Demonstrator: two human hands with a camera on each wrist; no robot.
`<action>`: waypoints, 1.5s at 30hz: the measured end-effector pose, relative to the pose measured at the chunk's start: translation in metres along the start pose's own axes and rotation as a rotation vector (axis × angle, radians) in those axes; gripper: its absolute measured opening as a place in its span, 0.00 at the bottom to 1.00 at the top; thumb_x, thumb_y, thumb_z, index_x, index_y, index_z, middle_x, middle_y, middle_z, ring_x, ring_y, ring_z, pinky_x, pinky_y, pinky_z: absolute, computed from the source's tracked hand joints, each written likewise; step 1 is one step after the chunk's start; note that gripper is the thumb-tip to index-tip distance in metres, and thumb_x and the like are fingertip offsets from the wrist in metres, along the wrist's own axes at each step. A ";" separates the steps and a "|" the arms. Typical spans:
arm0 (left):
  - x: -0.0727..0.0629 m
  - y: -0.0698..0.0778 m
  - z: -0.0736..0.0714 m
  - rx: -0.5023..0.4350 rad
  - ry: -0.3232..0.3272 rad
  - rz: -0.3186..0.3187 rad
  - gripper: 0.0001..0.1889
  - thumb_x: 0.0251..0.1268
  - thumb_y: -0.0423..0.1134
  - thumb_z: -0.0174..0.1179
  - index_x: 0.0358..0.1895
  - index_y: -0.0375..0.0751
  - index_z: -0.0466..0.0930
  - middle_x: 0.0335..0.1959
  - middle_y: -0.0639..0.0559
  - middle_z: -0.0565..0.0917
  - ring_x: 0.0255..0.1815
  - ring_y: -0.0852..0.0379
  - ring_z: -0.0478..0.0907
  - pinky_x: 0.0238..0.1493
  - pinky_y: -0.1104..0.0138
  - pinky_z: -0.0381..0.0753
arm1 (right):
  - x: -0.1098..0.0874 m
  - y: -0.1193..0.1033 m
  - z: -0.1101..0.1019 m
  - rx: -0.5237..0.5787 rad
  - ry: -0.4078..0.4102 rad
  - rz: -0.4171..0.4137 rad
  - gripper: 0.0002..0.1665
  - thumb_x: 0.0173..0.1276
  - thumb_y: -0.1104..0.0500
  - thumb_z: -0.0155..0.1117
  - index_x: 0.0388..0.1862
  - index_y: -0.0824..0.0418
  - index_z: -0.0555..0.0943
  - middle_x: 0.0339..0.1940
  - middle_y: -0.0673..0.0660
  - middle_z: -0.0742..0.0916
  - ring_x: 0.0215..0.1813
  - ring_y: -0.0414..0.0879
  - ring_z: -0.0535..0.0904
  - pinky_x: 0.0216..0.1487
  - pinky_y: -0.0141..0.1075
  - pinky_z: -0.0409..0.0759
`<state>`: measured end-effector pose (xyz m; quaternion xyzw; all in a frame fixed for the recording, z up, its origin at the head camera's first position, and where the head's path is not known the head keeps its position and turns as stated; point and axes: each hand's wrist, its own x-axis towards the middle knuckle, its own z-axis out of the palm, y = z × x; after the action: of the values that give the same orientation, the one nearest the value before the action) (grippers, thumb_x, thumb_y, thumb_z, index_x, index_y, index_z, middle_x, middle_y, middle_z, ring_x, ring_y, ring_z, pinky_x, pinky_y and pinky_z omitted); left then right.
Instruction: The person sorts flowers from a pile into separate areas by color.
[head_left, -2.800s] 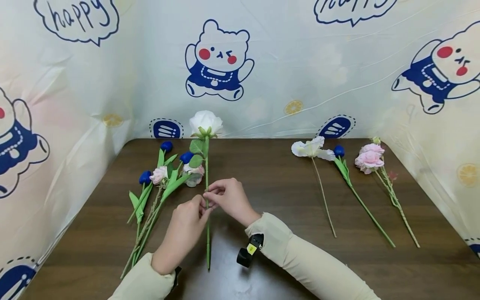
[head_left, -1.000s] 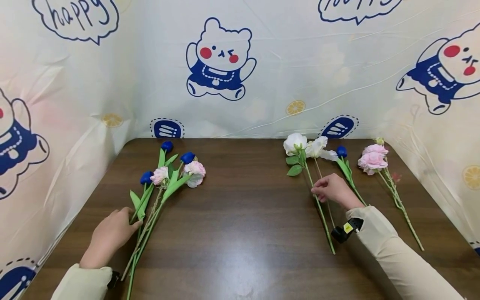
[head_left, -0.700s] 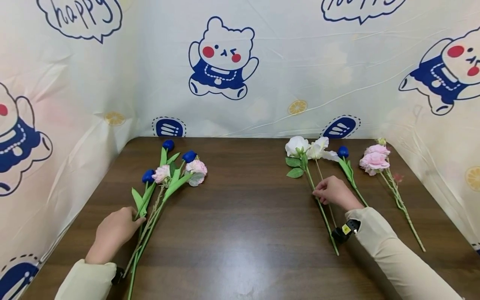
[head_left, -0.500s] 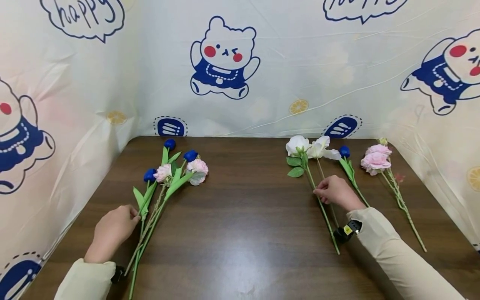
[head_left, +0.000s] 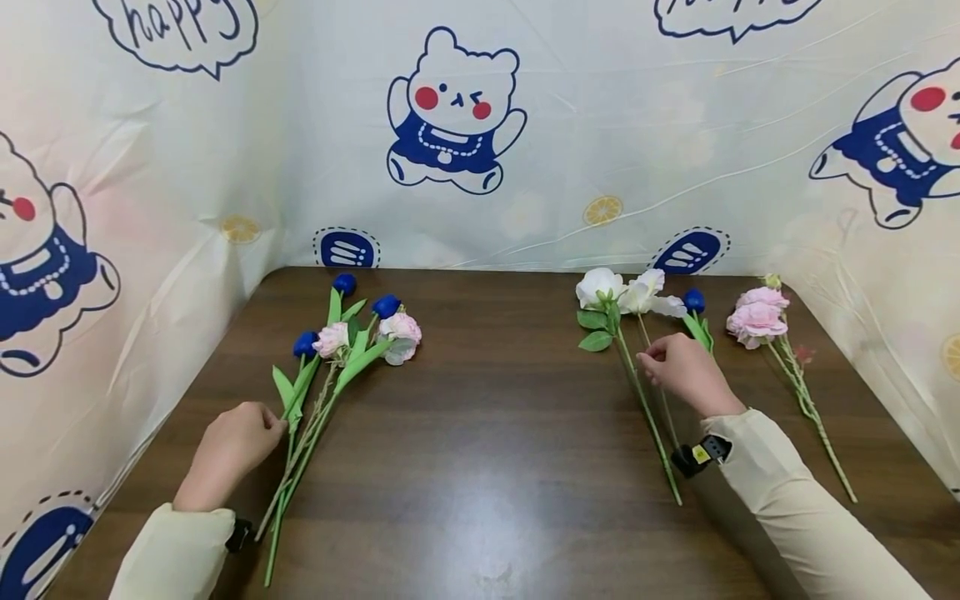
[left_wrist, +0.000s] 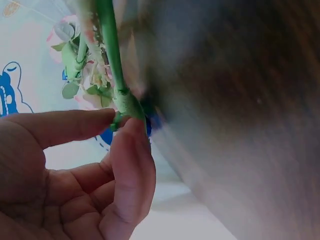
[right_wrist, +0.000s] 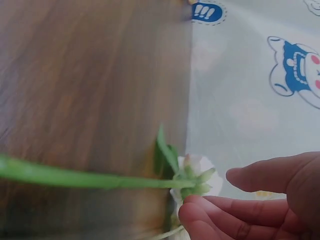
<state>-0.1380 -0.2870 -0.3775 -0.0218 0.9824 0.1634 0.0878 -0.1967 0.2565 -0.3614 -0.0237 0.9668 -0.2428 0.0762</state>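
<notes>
On the left, my left hand [head_left: 236,437] pinches the green stem of a blue tulip [head_left: 305,344] between thumb and fingers. The left wrist view shows the fingertips at the leafy joint of that stem [left_wrist: 113,50]. Two more blue tulips and pale pink flowers [head_left: 332,340] lie in the same crossed bunch. My right hand [head_left: 690,375] hovers just right of the stem of a white rose [head_left: 600,287]. In the right wrist view its thumb and fingers are apart, with nothing between them. A white iris-like flower [head_left: 643,293] lies beside the rose, its stem partly behind the hand.
A blue tulip [head_left: 694,301], partly covered by the right hand, and a pink flower stem [head_left: 757,321] lie on the right side. All rest on a dark wooden table [head_left: 480,433]. A printed curtain [head_left: 555,150] rises behind its far edge.
Both hands held the white rose upright mid-table; it now lies at right beside the iris-like flower. My right hand has let go of its stem. My left hand went left and took a tulip stem.
</notes>
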 end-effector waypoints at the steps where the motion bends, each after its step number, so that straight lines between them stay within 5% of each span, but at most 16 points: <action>1: 0.002 0.000 0.001 -0.003 -0.008 0.003 0.23 0.66 0.39 0.49 0.11 0.49 0.56 0.10 0.58 0.54 0.14 0.60 0.53 0.20 0.66 0.55 | 0.000 -0.002 -0.001 0.003 0.003 0.000 0.16 0.69 0.57 0.55 0.37 0.69 0.83 0.22 0.56 0.86 0.24 0.41 0.78 0.30 0.34 0.74; 7: 0.013 0.008 0.003 0.025 -0.023 0.001 0.26 0.66 0.45 0.54 0.10 0.49 0.57 0.09 0.59 0.55 0.13 0.60 0.56 0.18 0.67 0.57 | 0.000 -0.013 -0.002 0.003 0.007 -0.018 0.16 0.69 0.58 0.54 0.39 0.70 0.83 0.23 0.57 0.86 0.24 0.41 0.79 0.28 0.34 0.76; 14: 0.019 0.015 0.005 0.044 0.122 -0.019 0.25 0.59 0.41 0.62 0.06 0.45 0.64 0.06 0.56 0.59 0.11 0.58 0.61 0.15 0.67 0.60 | 0.006 -0.029 0.008 0.021 0.015 -0.042 0.15 0.69 0.58 0.55 0.38 0.68 0.83 0.24 0.57 0.86 0.24 0.41 0.78 0.27 0.32 0.73; 25: 0.021 0.012 0.000 0.040 0.162 0.010 0.08 0.60 0.30 0.49 0.24 0.33 0.74 0.14 0.48 0.71 0.17 0.55 0.65 0.20 0.64 0.63 | 0.016 -0.082 0.034 0.116 0.043 -0.167 0.13 0.68 0.59 0.56 0.38 0.67 0.84 0.23 0.57 0.85 0.23 0.40 0.77 0.28 0.32 0.73; 33: 0.009 0.016 -0.007 -0.012 0.211 -0.012 0.10 0.63 0.33 0.51 0.38 0.27 0.75 0.28 0.36 0.81 0.21 0.49 0.74 0.23 0.57 0.71 | 0.015 -0.126 0.053 0.190 0.024 -0.270 0.10 0.67 0.60 0.58 0.36 0.65 0.84 0.24 0.58 0.86 0.22 0.39 0.79 0.27 0.30 0.74; 40: -0.020 0.058 -0.007 -0.103 0.430 0.086 0.07 0.62 0.33 0.55 0.37 0.31 0.75 0.23 0.42 0.81 0.16 0.56 0.71 0.18 0.65 0.66 | 0.008 -0.161 0.061 0.467 -0.008 -0.331 0.08 0.67 0.63 0.59 0.36 0.67 0.83 0.27 0.62 0.87 0.27 0.50 0.84 0.28 0.30 0.80; 45: -0.037 0.106 0.002 -0.141 0.485 0.222 0.05 0.59 0.32 0.60 0.37 0.35 0.76 0.22 0.48 0.81 0.18 0.59 0.73 0.20 0.67 0.69 | 0.002 -0.183 0.062 0.671 0.016 -0.407 0.08 0.66 0.64 0.60 0.40 0.68 0.83 0.32 0.66 0.87 0.30 0.53 0.85 0.30 0.33 0.83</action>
<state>-0.1088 -0.1855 -0.3395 0.0414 0.9573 0.2299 -0.1704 -0.1869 0.0660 -0.3293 -0.1870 0.8099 -0.5555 0.0224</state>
